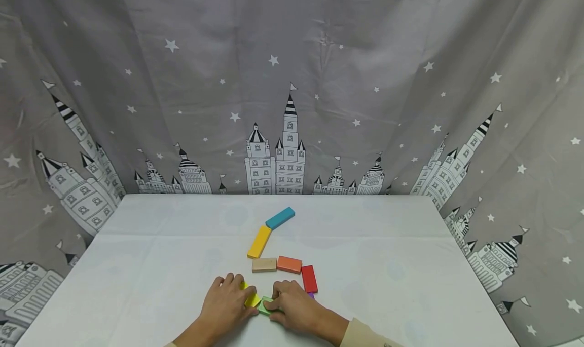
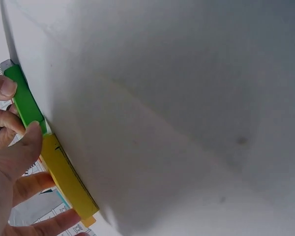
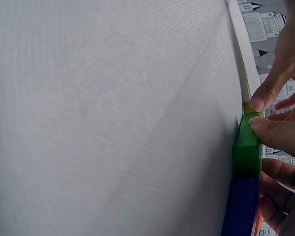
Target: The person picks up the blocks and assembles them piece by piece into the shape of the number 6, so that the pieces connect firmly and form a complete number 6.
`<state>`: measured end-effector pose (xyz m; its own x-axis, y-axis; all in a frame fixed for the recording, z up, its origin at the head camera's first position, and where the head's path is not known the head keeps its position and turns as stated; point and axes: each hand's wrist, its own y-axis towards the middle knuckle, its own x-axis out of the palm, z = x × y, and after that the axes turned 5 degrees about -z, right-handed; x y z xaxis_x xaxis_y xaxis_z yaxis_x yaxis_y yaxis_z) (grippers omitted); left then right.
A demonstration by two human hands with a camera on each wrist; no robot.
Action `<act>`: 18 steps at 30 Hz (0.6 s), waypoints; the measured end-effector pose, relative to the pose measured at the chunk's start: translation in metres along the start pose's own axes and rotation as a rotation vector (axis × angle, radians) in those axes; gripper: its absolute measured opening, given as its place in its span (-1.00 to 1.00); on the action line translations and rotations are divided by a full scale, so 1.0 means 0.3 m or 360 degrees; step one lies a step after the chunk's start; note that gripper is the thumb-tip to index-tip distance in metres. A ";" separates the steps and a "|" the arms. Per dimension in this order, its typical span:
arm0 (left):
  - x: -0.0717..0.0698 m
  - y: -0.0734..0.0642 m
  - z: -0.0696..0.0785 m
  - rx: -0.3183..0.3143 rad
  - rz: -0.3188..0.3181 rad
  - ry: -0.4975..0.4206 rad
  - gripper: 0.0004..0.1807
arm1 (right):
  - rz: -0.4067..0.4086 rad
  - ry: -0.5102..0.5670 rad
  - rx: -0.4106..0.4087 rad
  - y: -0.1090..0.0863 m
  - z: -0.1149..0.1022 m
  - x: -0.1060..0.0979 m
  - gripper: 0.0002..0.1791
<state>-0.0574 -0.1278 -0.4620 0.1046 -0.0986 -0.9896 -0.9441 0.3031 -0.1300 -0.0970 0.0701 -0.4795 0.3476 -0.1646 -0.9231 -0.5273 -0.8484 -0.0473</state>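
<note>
My left hand (image 1: pixel 225 304) holds a bright yellow block (image 2: pixel 69 177), fingers behind it and thumb at its end beside the green block. With thumb in front and fingers behind, my right hand (image 1: pixel 296 305) grips a green block (image 1: pixel 263 307). The green and yellow blocks meet end to end at an angle. In the right wrist view, a dark blue block (image 3: pixel 241 206) stands against the green block's other end. A bit of purple block (image 1: pixel 311 296) shows past the right hand, which hides the rest.
Beyond the hands, a bent line of blocks lies on the white table (image 1: pixel 388 266): red (image 1: pixel 309 279), orange (image 1: pixel 289 264), plain wood (image 1: pixel 264 265), amber (image 1: pixel 259 242) and blue (image 1: pixel 280 218). A grey curtain (image 1: pixel 347 58) hangs behind the table.
</note>
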 end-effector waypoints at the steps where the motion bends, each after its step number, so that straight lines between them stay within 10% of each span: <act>1: 0.000 0.001 0.000 0.0003 0.0003 -0.0006 -0.52 | -0.0007 0.0008 0.0011 0.000 -0.001 -0.001 -0.65; 18: 0.014 0.027 -0.056 0.0180 0.0057 -0.0195 -0.66 | -0.0040 0.0049 0.0055 -0.002 0.000 0.004 -0.64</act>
<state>-0.0698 -0.1417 -0.4660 0.1151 0.0285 -0.9929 -0.9074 0.4098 -0.0934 -0.0962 0.0703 -0.4804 0.3844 -0.1594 -0.9093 -0.5443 -0.8347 -0.0838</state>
